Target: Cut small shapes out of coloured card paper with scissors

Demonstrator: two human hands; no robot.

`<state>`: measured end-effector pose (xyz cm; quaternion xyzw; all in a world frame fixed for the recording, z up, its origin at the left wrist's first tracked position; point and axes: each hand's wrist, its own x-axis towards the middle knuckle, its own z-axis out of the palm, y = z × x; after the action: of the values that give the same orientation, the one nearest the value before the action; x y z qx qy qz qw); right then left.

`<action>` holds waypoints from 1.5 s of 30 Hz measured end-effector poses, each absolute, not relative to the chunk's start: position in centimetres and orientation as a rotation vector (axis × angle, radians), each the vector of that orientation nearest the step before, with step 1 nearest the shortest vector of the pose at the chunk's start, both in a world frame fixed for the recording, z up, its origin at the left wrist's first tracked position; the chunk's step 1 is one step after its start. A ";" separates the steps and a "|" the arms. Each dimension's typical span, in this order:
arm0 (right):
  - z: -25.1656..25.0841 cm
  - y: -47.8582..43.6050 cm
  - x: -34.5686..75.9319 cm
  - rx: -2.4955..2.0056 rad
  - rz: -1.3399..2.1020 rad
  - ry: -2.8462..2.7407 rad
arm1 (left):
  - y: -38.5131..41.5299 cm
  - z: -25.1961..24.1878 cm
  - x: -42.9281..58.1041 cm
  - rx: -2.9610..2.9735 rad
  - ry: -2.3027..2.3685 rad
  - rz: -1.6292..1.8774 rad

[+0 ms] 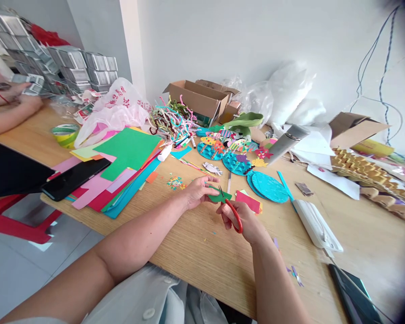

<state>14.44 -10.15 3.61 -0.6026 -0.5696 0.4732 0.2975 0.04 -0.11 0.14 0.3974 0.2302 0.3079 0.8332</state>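
Met from the right

The grip of the left hand point(199, 192) pinches a small green paper piece point(216, 197) above the wooden tabletop point(195, 243) — red-handled metal scissors point(236, 217) meet it from the right, long axis pointing forward-left, handles in the right hand's point(250, 223) grip.

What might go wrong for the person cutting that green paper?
The red-handled scissors are close to the left hand holding the green paper, so a slip might nick a finger. The black phone beside the table's left edge could be knocked off. A sleeve or draft might scatter the tiny scraps.
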 end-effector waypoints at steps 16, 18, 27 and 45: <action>3.8 -10.0 14.4 -1.619 1.270 -1.523 | 0.1 -0.3 0.1 0.859 0.475 0.680; 3.9 -10.0 14.3 -1.621 1.268 -1.521 | 0.1 -0.3 0.1 0.860 0.472 0.684; 3.8 -10.1 14.4 -1.589 1.280 -1.516 | 0.0 0.0 0.0 0.861 0.486 0.679; 3.8 -10.1 13.9 -1.630 1.264 -1.487 | 0.0 -0.1 0.1 0.852 0.479 0.700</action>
<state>13.94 -10.09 3.84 -0.6125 -0.5586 0.4752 0.2950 0.11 -0.05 -0.09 0.4008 0.2253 0.3291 0.8248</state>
